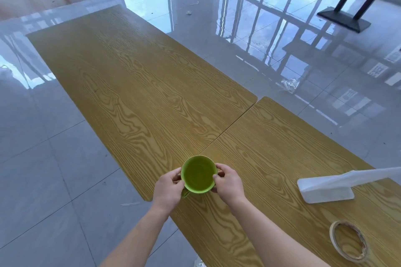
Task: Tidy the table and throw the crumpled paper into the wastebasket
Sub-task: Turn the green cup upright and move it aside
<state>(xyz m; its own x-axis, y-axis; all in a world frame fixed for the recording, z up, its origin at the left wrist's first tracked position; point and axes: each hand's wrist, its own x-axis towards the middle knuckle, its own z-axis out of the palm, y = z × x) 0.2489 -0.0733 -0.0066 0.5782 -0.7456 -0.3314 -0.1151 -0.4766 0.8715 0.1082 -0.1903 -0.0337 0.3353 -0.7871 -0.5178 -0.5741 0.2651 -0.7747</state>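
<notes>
Both hands are on the green cup [198,174]: the left hand [168,188] has its fingers curled round the rim on the handle side, and the right hand [227,184] pinches the opposite rim with thumb and fingertips. The cup sits over the near edge of the wooden table [282,147], right by the seam with the second table [152,71]; whether it is touching the wood is hard to tell. Off to the right there's a white stand [325,188] and a tape roll [349,243]. A small crumpled scrap [188,12] lies on the shiny floor [282,39], well beyond the tables.
</notes>
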